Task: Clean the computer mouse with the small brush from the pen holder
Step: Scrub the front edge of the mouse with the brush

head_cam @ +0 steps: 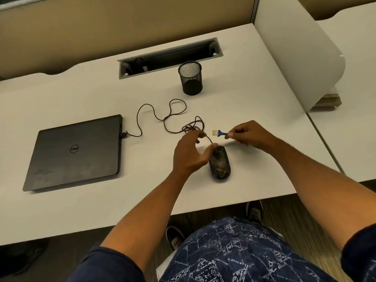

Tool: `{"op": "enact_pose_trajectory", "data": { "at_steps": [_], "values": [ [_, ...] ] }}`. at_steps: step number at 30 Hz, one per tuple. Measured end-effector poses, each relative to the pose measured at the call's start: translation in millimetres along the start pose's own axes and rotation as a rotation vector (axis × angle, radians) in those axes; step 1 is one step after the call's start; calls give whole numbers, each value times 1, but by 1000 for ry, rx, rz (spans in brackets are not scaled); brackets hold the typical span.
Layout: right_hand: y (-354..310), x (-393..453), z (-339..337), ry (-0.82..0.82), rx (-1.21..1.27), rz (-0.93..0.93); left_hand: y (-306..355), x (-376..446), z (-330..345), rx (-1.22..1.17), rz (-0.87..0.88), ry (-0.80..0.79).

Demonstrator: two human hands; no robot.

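Laptop (75, 151) first, at the far left of the white desk (254, 94): a closed dark Dell, lid down, with the mouse cable (154, 115) plugged into its right edge and looping loosely across the desk toward the middle. Behind those loops stands the black mesh pen holder (190, 77), upright and, as far as the mesh shows, with nothing left in it.

Next comes the left hand (188, 154), fingers spread apart and curved, reaching in from the left — the thumb touches the front left edge of the computer mouse (219, 163), the other fingers hover above the cable just ahead of it, gripping nothing yet. The mouse itself lies flat on the desk just right of that hand, black with a yellow crackle pattern, its long axis running nearly straight away from the person, cable end at the far side.

Right of and beyond the mouse, the right hand (247, 134) pinches the blue handle of the small brush (218, 132) between thumb and fingertips. The brush lies roughly level, pale bristles pointing left, held clear above the desk and just past the mouse's nose — not touching it.

So the bristles must travel toward the person and down to meet the mouse's buttons; the left hand is nearer and looks placed to steady the body.
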State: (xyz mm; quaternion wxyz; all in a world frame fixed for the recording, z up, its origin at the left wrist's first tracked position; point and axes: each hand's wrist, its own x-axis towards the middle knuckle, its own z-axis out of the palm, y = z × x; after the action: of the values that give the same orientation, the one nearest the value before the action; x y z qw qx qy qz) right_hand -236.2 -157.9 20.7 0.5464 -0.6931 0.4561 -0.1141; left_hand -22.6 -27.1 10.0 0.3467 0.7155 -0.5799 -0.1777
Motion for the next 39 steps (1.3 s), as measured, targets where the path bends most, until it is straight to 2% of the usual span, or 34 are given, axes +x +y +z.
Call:
{"op": "enact_pose_trajectory", "data": {
  "at_steps": [5,10,23,29,34,39],
  "values": [
    [4,-5,0,1,8,19,-9,-26,5,84,146,-151],
    [12,-10,-5,11,17,31,-11,-40,12,109,188,-231],
    [23,-14,-3,-27,31,24,-18,-49,23,166,163,-237],
    [19,-15,5,-4,4,52,-17,-50,24,196,179,-189],
    [22,-15,-1,77,19,56,-18,-50,25,206,184,-176],
    [13,-15,5,-47,-20,3,-19,-51,26,221,191,-173]
  ]
}}
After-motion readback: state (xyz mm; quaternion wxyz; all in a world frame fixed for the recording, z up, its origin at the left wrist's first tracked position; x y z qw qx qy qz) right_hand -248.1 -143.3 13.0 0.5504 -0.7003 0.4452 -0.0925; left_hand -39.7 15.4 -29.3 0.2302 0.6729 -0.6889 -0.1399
